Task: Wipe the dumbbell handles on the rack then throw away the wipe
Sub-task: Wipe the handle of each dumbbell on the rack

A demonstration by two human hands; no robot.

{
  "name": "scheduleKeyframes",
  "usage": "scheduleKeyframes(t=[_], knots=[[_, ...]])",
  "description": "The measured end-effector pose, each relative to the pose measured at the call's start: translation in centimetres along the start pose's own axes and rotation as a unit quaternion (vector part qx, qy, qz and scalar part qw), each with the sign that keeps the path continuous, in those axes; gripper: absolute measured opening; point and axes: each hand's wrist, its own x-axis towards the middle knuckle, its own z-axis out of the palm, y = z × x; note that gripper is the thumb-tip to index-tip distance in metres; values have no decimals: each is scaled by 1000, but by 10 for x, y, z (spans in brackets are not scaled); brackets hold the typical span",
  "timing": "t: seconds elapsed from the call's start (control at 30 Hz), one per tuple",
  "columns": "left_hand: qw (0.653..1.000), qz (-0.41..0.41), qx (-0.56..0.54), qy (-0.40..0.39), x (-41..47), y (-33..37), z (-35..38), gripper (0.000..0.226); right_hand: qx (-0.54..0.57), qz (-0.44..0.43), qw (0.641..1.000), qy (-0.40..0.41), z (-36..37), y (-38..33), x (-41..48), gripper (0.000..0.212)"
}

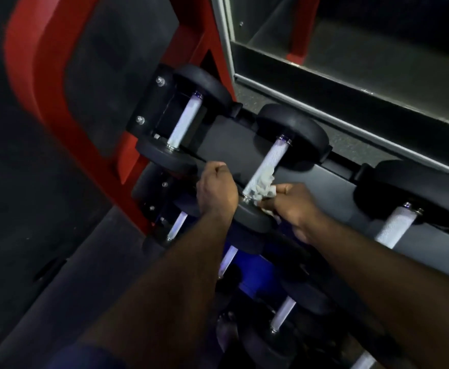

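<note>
Black dumbbells with knurled silver handles lie on the top shelf of a dark rack (226, 139). My right hand (295, 206) grips a crumpled pale wipe (263, 186) and presses it against the near end of the middle dumbbell's handle (270, 162). My left hand (216, 190) is a closed fist resting on the shelf's front edge, just left of that dumbbell's near head; whether it grips the edge is unclear. The leftmost dumbbell's handle (185, 119) and a right dumbbell's handle (395, 227) are bare.
Lower shelves hold more dumbbells (283, 314), partly hidden by my forearms. A red frame upright (66, 123) stands at the rack's left end. A mirror with a metal edge (351, 107) runs behind the rack. Dark floor (18, 222) lies to the left.
</note>
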Motion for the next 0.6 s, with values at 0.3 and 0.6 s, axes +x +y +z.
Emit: scheduleKeyframes(t=[0.3, 0.6], knots=[[999, 31, -8, 22, -11, -1, 1, 28, -313, -441, 839, 60, -1, -22, -23, 37], [999, 32, -8, 25, -9, -4, 3, 29, -664, -407, 604, -171, 3, -67, -15, 9]])
